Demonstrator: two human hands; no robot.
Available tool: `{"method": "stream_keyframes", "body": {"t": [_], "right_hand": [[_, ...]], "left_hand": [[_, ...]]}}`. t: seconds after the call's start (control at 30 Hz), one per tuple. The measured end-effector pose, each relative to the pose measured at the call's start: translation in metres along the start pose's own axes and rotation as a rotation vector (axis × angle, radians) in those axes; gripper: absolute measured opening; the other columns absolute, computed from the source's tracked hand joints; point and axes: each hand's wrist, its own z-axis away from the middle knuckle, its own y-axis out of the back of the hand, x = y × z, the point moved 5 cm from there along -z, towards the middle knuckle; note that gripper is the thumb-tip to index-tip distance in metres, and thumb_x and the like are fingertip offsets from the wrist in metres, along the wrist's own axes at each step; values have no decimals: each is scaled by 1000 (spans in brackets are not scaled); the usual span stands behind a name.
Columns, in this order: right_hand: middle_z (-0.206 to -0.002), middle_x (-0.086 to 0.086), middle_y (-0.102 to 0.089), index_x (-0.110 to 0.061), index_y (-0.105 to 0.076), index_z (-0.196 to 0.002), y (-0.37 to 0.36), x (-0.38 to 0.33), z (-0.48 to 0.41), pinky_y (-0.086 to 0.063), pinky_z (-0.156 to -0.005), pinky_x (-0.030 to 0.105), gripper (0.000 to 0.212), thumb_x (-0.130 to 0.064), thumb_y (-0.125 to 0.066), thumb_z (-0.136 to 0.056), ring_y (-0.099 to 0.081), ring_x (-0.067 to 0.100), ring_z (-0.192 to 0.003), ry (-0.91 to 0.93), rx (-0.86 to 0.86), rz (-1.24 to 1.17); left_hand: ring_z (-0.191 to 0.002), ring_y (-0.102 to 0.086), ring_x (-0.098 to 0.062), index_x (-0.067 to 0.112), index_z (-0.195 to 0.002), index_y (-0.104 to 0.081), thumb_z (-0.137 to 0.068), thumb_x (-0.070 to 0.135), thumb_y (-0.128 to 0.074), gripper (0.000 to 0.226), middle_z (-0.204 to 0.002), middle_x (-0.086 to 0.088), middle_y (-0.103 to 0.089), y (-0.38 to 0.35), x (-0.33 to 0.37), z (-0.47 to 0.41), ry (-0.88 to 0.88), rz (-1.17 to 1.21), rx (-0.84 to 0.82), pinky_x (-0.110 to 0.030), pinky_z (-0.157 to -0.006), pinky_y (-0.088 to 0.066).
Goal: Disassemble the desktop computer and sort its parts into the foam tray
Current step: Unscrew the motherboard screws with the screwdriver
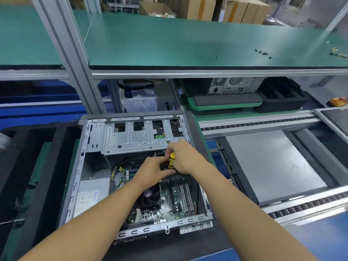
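You had left hand (153,171) and right hand (183,157) both clamped round the yellow screwdriver (171,159) over the open computer (131,142) beside the foam tray (56,166), and 1 slip could've gouged the motherboard (175,200).

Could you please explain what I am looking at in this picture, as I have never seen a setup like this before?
There is no machine here: a person works with bare hands. The single picture comes from a camera worn on the person's head, looking forward and down, so both forearms reach in from below. An opened desktop computer lies in front, with its circuit board and metal drive cage exposed. The right hand grips a yellow and black screwdriver at the cage. The left hand meets it at the handle, but I cannot tell whether it grips. To the left is a black foam tray with compartments, and to the right a flat grey panel. Small dark screws lie on the green shelf above.
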Motion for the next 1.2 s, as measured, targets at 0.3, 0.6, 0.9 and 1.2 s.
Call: {"method": "stream_keyframes", "body": {"t": [0.3,0.6,0.9,1.2], "right_hand": [[-110,11,-55,-13,-48,-102,1,10,-3,-43,-67,35,43,-50,-64,-89,-55,29,-85,-115,133,0],[-120,9,-48,-18,-58,-106,-2,-1,-8,-46,-74,34,15,-12,-61,-93,-54,25,-88,17,55,13],[-80,4,-51,-10,-46,-85,0,8,-11,-40,-57,32,44,-52,-56,-93,-53,26,-71,-108,149,23],[-110,12,-61,-11,-60,-103,0,-3,-10,-51,-72,34,11,-13,-57,-92,-61,28,-91,16,49,32]], "left_hand": [[-82,-65,0,46,-77,-72,-74,29,-84,21,-83,18,-72,8,15,-2,47,8,53,-30,-76,-50],[-80,-64,-11,24,-96,-75,-79,24,-78,16,-84,6,-74,5,12,5,72,40,119,-30,-70,-48],[-71,-62,-8,22,-87,-73,-73,20,-83,18,-73,9,-67,7,25,2,140,23,175,-25,-60,-42],[-82,-63,-3,36,-88,-72,-81,20,-78,18,-86,14,-73,7,21,10,77,29,80,-23,-72,-45]]}}
